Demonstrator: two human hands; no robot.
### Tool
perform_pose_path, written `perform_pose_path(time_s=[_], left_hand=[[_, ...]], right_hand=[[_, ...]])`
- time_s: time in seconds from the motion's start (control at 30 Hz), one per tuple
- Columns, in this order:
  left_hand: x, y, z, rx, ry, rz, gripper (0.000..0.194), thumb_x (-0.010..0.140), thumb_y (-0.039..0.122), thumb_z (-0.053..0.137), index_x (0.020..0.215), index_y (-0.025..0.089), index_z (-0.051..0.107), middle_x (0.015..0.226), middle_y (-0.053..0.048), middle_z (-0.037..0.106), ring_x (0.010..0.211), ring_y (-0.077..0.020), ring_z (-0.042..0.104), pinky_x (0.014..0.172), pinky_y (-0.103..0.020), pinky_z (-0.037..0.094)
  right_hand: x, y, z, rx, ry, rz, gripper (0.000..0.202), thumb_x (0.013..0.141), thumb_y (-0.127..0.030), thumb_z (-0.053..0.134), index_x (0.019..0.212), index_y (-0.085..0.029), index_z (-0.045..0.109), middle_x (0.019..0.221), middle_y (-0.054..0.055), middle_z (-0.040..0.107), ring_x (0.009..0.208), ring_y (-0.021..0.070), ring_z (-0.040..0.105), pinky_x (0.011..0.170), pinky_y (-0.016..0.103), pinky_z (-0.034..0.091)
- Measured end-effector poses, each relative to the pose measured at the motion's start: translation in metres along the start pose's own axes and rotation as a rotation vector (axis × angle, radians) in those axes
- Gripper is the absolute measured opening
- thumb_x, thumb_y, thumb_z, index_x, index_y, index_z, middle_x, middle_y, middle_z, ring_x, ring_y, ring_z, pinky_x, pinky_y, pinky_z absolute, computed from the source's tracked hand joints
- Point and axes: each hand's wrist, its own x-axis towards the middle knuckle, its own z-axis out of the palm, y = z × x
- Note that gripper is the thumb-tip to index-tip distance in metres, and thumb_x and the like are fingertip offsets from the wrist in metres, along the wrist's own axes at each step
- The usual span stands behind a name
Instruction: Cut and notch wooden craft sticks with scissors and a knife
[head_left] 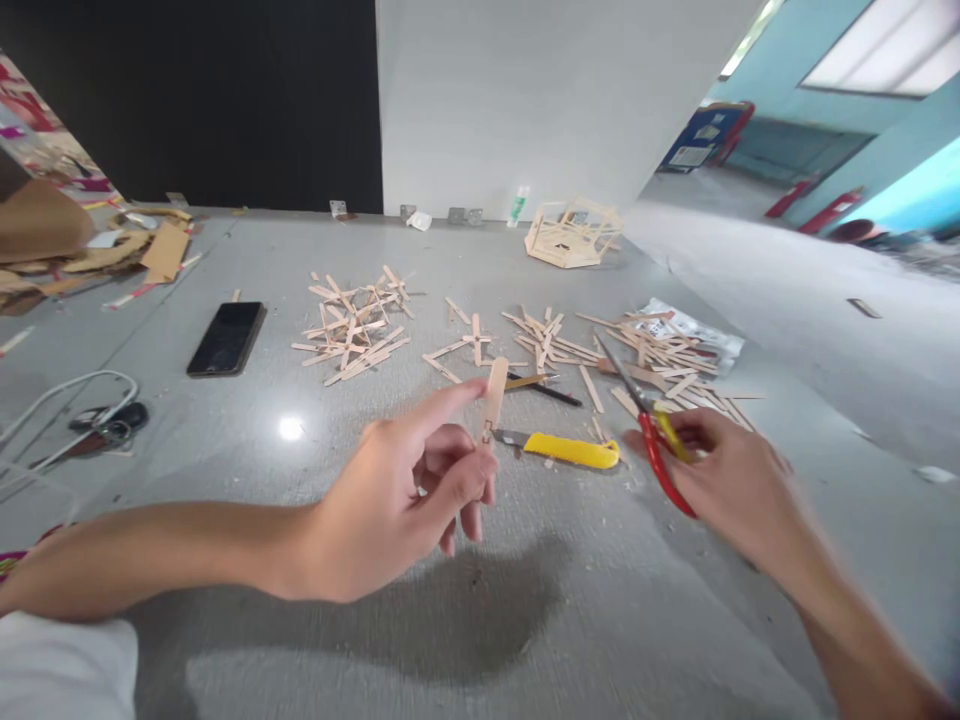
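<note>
My left hand pinches a short wooden stick near its lower end, with the index finger against its side. The stick stands nearly upright and has small dark marks near the bottom. My right hand holds scissors with red and yellow handles, blades pointing up and to the left. Between the hands, a yellow utility knife lies on the grey table with its blade toward the stick. Behind it a black pen crosses a brownish, pointed tool.
Loose stick piles lie at centre left, centre and right, by a plastic bag. Farther back are a wooden stick frame and a small bottle. At left are a phone, keys and a white cable.
</note>
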Motion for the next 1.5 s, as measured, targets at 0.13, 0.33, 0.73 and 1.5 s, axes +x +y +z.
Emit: perform_pose_path(time_s=[0.13, 0.33, 0.73, 1.5], left_hand=[[-0.002, -0.001, -0.001, 0.042, 0.060, 0.048, 0.049, 0.102, 0.028, 0.058, 0.148, 0.020, 0.042, 0.077, 0.000, 0.064, 0.054, -0.0101, 0.062, 0.045, -0.017, 0.052], [-0.002, -0.001, 0.000, 0.019, 0.173, 0.171, 0.056, 0.103, 0.028, 0.057, 0.154, 0.024, 0.034, 0.075, 0.000, 0.065, 0.050, -0.0102, 0.061, 0.042, -0.018, 0.050], [0.000, -0.007, 0.000, 0.136, 0.190, 0.395, 0.048, 0.103, 0.015, 0.054, 0.149, 0.023, 0.043, 0.074, 0.002, 0.062, 0.049, -0.0071, 0.057, 0.043, -0.014, 0.048], [-0.006, -0.002, 0.002, -0.091, -0.007, 0.182, 0.057, 0.103, 0.026, 0.057, 0.154, 0.034, 0.033, 0.074, 0.001, 0.066, 0.058, -0.0139, 0.069, 0.054, -0.021, 0.060]], right_hand=[[-0.010, -0.059, 0.004, 0.618, -0.378, 0.120, 0.064, 0.087, -0.083, 0.050, 0.084, -0.021, 0.063, 0.071, 0.005, 0.062, 0.052, 0.0160, 0.051, 0.046, 0.030, 0.042], [-0.027, -0.110, 0.026, 0.944, -0.537, 0.058, 0.066, 0.081, -0.084, 0.059, 0.091, -0.019, 0.066, 0.072, 0.003, 0.058, 0.059, 0.0141, 0.047, 0.052, 0.027, 0.040], [-0.054, -0.099, 0.045, 0.916, -0.541, -0.020, 0.064, 0.085, -0.082, 0.055, 0.085, -0.019, 0.063, 0.052, -0.004, 0.051, 0.042, 0.0078, 0.036, 0.042, 0.024, 0.025], [-0.057, -0.090, 0.052, 0.832, -0.592, -0.068, 0.068, 0.084, -0.085, 0.052, 0.087, -0.019, 0.065, 0.056, -0.002, 0.050, 0.046, 0.0098, 0.037, 0.046, 0.025, 0.028]])
